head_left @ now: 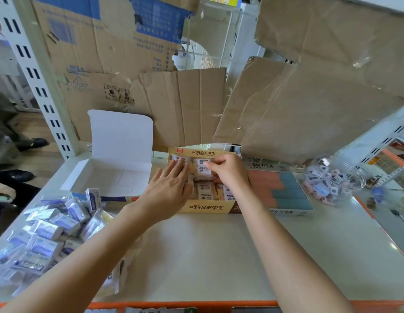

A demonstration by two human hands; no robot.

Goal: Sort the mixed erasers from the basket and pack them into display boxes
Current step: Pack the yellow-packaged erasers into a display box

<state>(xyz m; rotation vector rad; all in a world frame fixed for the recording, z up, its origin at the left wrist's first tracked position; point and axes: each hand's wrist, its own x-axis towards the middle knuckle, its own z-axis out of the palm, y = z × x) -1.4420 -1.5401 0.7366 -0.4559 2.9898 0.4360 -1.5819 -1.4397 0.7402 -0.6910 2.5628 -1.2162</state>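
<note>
Orange-edged shelf [207, 256] bears display box [205, 207], cardboard [298, 109] behind.

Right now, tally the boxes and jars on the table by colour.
White box: 1
Tan box: 1
Pink-and-teal box: 1
Clear jar: 1
Total: 4

Setting: stationery shop, shelf bay.
Slotted white shelving uprights [36, 82]; printed eraser display box [205, 207]; clear jar [332, 177] of small erasers; flattened cartons [101, 41].
</note>
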